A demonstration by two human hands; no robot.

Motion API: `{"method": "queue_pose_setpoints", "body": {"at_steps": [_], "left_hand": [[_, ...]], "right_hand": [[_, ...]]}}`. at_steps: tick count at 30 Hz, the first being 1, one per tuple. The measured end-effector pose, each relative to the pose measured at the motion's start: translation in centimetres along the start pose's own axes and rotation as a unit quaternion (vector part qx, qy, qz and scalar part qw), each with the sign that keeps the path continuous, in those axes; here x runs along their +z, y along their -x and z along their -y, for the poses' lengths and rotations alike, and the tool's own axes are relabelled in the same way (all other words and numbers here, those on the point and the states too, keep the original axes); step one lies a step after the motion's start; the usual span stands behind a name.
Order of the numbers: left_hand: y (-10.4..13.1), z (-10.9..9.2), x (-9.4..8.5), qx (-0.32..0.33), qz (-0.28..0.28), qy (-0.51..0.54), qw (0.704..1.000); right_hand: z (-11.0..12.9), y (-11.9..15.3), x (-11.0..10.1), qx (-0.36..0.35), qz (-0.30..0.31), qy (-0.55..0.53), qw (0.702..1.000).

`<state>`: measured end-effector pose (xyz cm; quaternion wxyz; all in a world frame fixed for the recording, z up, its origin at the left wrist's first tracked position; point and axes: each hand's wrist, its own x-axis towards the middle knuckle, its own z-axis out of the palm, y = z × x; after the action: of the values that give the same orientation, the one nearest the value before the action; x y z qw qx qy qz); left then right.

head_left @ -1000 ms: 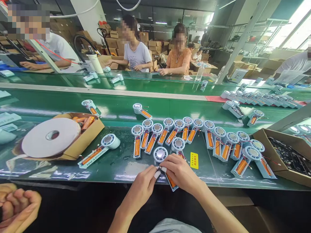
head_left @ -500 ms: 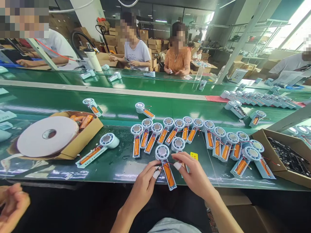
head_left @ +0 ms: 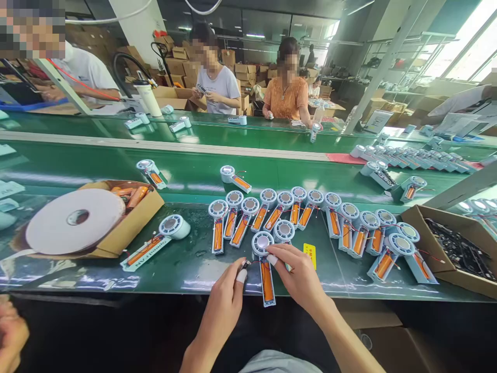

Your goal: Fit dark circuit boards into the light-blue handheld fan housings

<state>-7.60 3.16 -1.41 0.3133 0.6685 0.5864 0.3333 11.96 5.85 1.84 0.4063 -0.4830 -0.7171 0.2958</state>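
An opened handheld fan, with a round white head and an orange battery in its handle, lies in front of me, its lower end over the bench's front edge. Left of its handle, my left hand pinches a small dark part with a thin wire running toward the fan. My right hand is closed at the lower right of the fan head, thumb and forefinger together by the red wires. White covers sit on a fingertip of each hand. A second fan lies just behind, its handle mostly hidden by my right hand.
Several similar fans stand in rows behind my hands and to the right. A box of dark parts is at right. At left are a white roll, a box with orange batteries and another fan. Co-workers sit across the green belt.
My left hand has shifted left with the dark part. My right hand has moved onto the fan head's edge, and the handle has swung left. Across the belt, a co-worker's hand now reaches a fan.
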Motion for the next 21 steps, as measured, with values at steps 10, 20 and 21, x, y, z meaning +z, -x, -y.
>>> {"method": "queue_pose_setpoints", "body": {"at_steps": [10,20,21], "left_hand": [[0.7,-0.9,0.1,-0.095,0.009,0.128,0.987],[0.4,-2.2,-0.1,-0.079,-0.02,0.102,0.991],[0.4,-2.2,-0.1,-0.073,-0.021,0.098,0.992]], "right_hand": [[0.6,-1.2,2.2,0.116,0.045,-0.141,0.982],[0.2,-0.1,2.3,-0.05,0.08,0.063,0.994],[0.2,-0.1,2.2,-0.055,0.085,0.071,0.992]]}}
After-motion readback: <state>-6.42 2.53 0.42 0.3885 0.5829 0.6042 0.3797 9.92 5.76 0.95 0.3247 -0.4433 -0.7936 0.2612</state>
